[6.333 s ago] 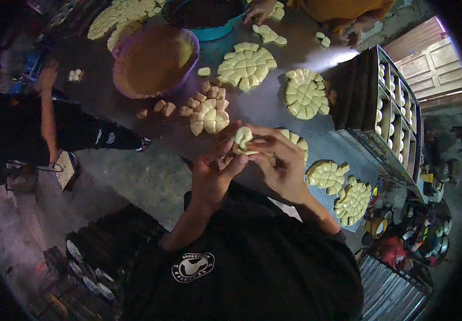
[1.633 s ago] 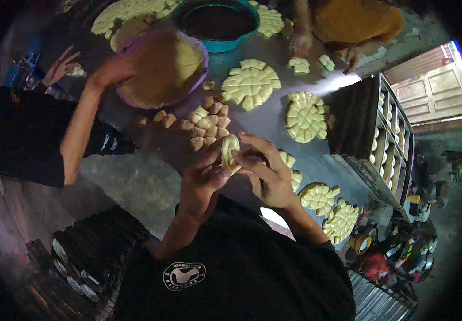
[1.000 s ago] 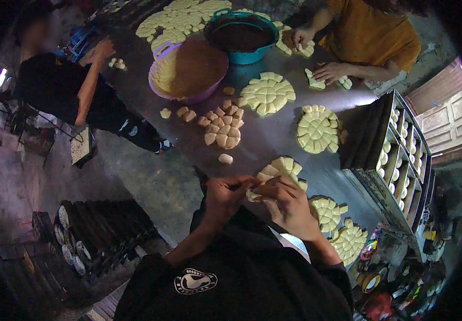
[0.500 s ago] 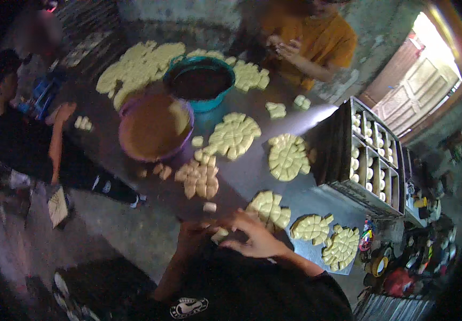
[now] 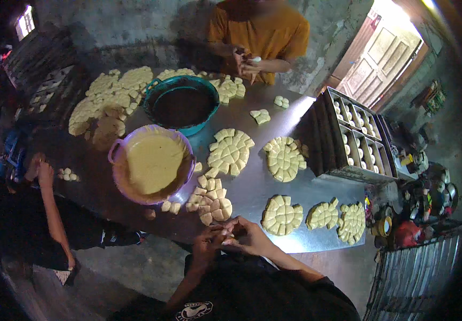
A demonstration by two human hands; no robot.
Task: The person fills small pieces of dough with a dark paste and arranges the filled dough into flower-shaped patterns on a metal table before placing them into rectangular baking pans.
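At the near edge of the metal table, my left hand [image 5: 208, 242] and my right hand [image 5: 251, 237] meet with bent fingers around a small piece of dough [image 5: 229, 237]. Fingers cover most of that piece. Just beyond them lies a cluster of cut dough pieces [image 5: 215, 206], partly in shadow. To its left are a few loose dough pieces [image 5: 171, 207]. Right of my hands rests a round of dough [image 5: 283, 215] scored into chunks, with two smaller cut rounds [image 5: 323, 215] [image 5: 352, 222] farther right.
A purple basin [image 5: 115, 170] holds a pale yellow mixture; behind it stands a teal basin [image 5: 201, 128] with dark contents. Stacked trays of dough balls [image 5: 355, 172] occupy the right end. One person in orange [image 5: 289, 37] works across the table, another [image 5: 54, 214] at the left.
My view has shifted, so the table sits differently in the picture. My hands have drawn closer together, and the dough piece between them shows less. The person in orange still has both hands together.
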